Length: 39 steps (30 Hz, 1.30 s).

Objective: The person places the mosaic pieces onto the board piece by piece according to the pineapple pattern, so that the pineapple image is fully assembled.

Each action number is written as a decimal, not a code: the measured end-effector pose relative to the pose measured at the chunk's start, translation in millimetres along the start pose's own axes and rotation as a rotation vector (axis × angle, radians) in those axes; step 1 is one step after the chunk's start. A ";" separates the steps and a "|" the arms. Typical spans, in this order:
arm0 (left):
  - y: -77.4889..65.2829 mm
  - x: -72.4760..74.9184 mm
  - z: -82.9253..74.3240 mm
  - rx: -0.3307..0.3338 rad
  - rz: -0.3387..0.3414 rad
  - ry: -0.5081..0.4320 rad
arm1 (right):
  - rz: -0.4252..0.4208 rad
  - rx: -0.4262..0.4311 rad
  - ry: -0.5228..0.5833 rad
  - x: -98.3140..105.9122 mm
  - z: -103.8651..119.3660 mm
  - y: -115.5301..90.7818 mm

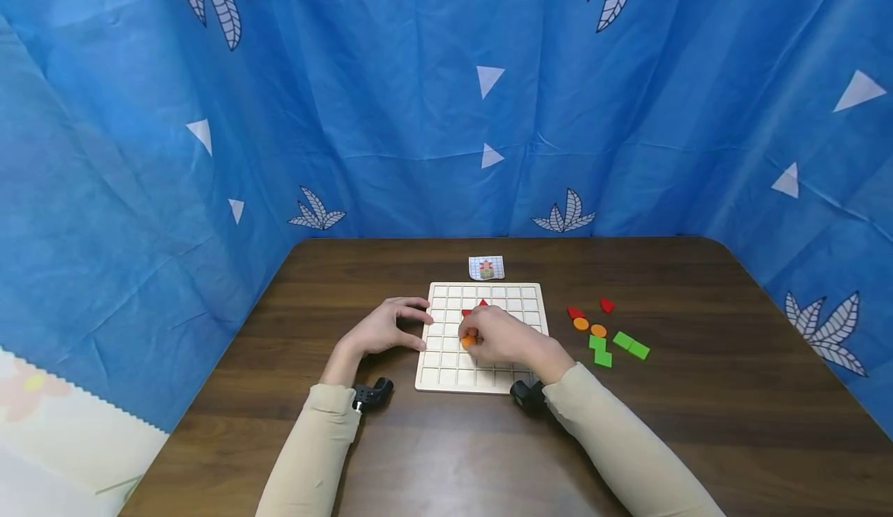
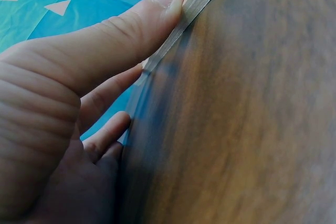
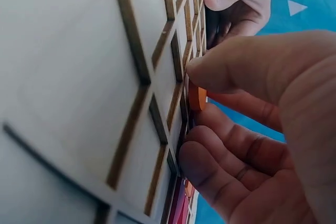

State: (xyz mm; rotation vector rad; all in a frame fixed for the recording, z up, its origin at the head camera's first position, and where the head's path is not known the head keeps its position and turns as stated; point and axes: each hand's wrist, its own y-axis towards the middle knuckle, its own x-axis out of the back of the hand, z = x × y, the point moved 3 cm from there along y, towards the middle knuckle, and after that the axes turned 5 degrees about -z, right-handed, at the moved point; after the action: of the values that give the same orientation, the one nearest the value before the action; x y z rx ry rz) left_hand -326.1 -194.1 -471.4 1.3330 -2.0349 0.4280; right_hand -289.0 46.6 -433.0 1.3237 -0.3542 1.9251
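A pale wooden grid board (image 1: 438, 378) lies on the table. My right hand (image 1: 504, 336) is over its middle and pinches an orange round piece (image 3: 197, 97) between thumb and fingers, right at the grid cells. Red pieces (image 1: 484, 302) show on the board just beyond that hand, partly hidden by it. At the board's left edge, my left hand (image 1: 391, 326) rests with fingers spread and relaxed; in the left wrist view its thumb (image 2: 163, 9) touches the board's side edge.
Right of the board lie loose red pieces (image 1: 607, 305), orange discs (image 1: 598, 331) and several green squares (image 1: 603, 358). Behind the board is a small printed card (image 1: 486, 267) with a coloured pattern on a grid. A blue curtain (image 1: 418, 114) hangs around the brown table (image 1: 432, 455).
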 end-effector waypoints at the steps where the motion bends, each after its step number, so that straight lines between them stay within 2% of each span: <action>1: 0.4 0.1 0.4 -0.002 0.001 0.000 | -0.002 0.004 -0.006 -0.1 0.4 -0.5; 14: -2.2 0.6 -0.4 0.006 0.001 0.000 | 0.029 -0.103 0.041 -2.2 -3.2 -4.2; 23: -0.6 -0.6 -0.8 -0.001 -0.001 -0.002 | 0.019 -0.132 0.056 0.0 -11.7 -8.7; 28: -0.8 0.0 -3.0 0.007 -0.012 -0.001 | 0.014 -0.173 0.040 8.3 -20.8 -21.7; 35: 1.1 -0.2 -0.4 -0.019 -0.005 0.014 | 0.009 -0.245 0.041 22.1 -36.2 -47.9; 39: 0.8 -0.6 -0.1 -0.014 -0.005 0.004 | -0.018 -0.248 0.029 30.4 -46.0 -66.0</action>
State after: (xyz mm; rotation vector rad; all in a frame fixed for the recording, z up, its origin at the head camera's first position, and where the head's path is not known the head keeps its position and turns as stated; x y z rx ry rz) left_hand -326.6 -193.4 -471.7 1.3278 -2.0273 0.4135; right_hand -278.2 131.8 -437.7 1.1325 -0.5454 1.8170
